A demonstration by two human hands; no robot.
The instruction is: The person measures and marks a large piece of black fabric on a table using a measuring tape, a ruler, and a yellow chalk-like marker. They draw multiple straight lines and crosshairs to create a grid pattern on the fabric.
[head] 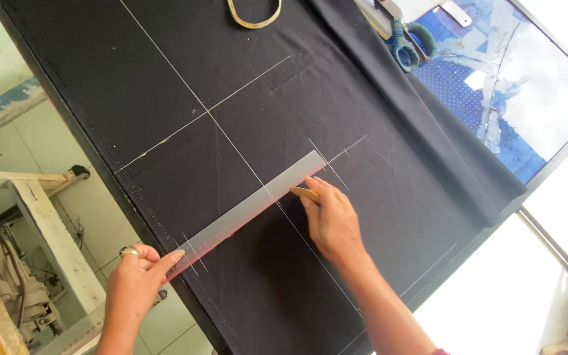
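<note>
Black cloth (165,85) over worktable, chalk lines crossing.
Left hand (133,283) pins clear ruler (248,210) flat at its near end; right hand (330,220) pinches chalk (305,193) against ruler's edge.

Clear plastic ruler (248,213), long, flat on black fabric (244,118), lying diagonally from the cloth's near-left edge up to the right. Small tan chalk piece (305,193), thin, touching ruler's lower edge near its upper end. Fabric spread flat, marked with crossing white chalk lines.
</note>
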